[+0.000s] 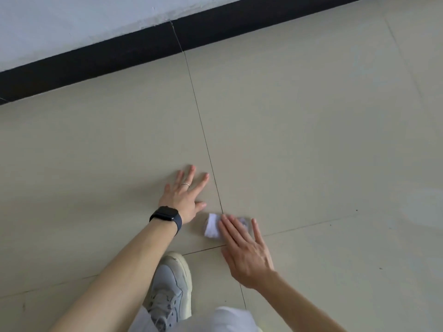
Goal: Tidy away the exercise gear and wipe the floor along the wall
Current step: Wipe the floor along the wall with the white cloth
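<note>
The right hand (248, 254), fingers straight, pressed the folded white cloth (212, 226); the left hand (183, 195) lay spread. Even pressure was advisable.

Bare floor (299, 130) open up to skirting (96, 61), shoe (171, 286) beneath hands

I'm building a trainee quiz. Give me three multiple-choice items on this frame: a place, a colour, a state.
1. Where is the small white folded cloth? A) in a bucket B) on the beige tiled floor under the right hand C) on a chair
2. The skirting strip below the pale wall is: A) black B) red C) green
3. The left hand is: A) fisted B) gripping the cloth C) flat on the floor, fingers spread
B: straight fingers press it. A: dark band under the wall. C: palm down, holding nothing.
</note>
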`<state>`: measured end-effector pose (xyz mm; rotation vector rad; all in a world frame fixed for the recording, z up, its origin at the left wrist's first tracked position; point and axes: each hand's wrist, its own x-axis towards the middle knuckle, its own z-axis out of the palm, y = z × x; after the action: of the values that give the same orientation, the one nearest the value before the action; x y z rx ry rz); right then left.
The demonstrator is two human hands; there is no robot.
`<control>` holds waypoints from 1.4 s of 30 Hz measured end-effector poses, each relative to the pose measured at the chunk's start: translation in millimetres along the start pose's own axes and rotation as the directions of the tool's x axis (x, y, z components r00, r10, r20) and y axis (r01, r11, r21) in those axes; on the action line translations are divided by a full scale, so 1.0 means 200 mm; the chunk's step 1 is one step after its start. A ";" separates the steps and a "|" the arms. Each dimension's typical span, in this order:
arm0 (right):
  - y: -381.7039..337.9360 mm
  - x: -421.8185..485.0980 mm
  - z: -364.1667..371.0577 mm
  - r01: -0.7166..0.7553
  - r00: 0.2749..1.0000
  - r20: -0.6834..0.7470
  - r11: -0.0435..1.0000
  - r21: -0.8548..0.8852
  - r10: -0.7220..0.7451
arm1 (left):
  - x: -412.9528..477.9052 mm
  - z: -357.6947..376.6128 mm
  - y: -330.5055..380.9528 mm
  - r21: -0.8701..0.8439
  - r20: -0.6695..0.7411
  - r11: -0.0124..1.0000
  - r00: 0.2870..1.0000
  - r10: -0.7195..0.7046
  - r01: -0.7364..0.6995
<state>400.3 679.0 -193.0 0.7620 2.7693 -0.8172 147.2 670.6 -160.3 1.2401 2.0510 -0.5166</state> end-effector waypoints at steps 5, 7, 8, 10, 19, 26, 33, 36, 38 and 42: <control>0.26 0.17 -0.16 -0.308 0.944 -0.119 0.951 0.023 0.309 | -0.01 -0.09 0.02 0.019 0.087 1.000 0.996 -0.017 0.015; 0.40 0.25 -0.26 -0.516 0.837 -0.154 0.851 0.101 0.525 | -0.01 -0.11 0.03 0.008 0.104 1.000 0.994 -0.021 0.020; 0.44 0.26 -0.30 -0.570 0.795 -0.158 0.810 0.138 0.586 | 0.00 -0.11 0.03 0.006 0.106 1.000 0.994 -0.019 0.018; 0.43 0.29 -0.29 -0.617 0.748 -0.162 0.765 0.184 0.643 | 0.00 -0.11 0.01 0.006 0.109 1.000 0.994 -0.013 0.013; -0.14 0.09 0.07 -0.011 1.000 0.016 0.998 -0.062 0.012 | 0.01 -0.07 -0.05 -0.005 0.028 0.998 0.997 0.069 -0.069; 0.23 0.32 -0.20 -0.592 0.784 -0.165 0.801 0.089 0.598 | 0.02 0.08 -0.18 -0.003 -0.215 0.981 0.959 0.187 -0.192; -0.17 0.51 -0.14 -0.078 0.976 0.178 0.966 -0.245 0.124 | 0.00 0.29 -0.65 -0.081 -0.441 0.982 0.890 0.120 -0.172; -0.32 0.57 -0.09 0.026 0.960 0.275 0.959 -0.284 0.056 | 0.02 0.32 -0.78 -0.068 -0.421 0.984 0.899 0.121 -0.165; -0.33 0.57 -0.10 0.069 0.942 0.333 0.950 -0.306 0.039 | 0.05 0.33 -0.80 -0.052 -0.466 0.977 0.870 0.161 -0.209; -0.24 0.62 -0.21 -0.020 0.946 0.297 0.941 -0.338 0.127 | 0.11 0.39 -0.83 0.001 -0.558 0.964 0.800 0.220 -0.265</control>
<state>268.2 719.9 -171.2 0.6066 2.4793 -0.3970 21.1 555.8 -231.9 1.7257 2.2891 0.0674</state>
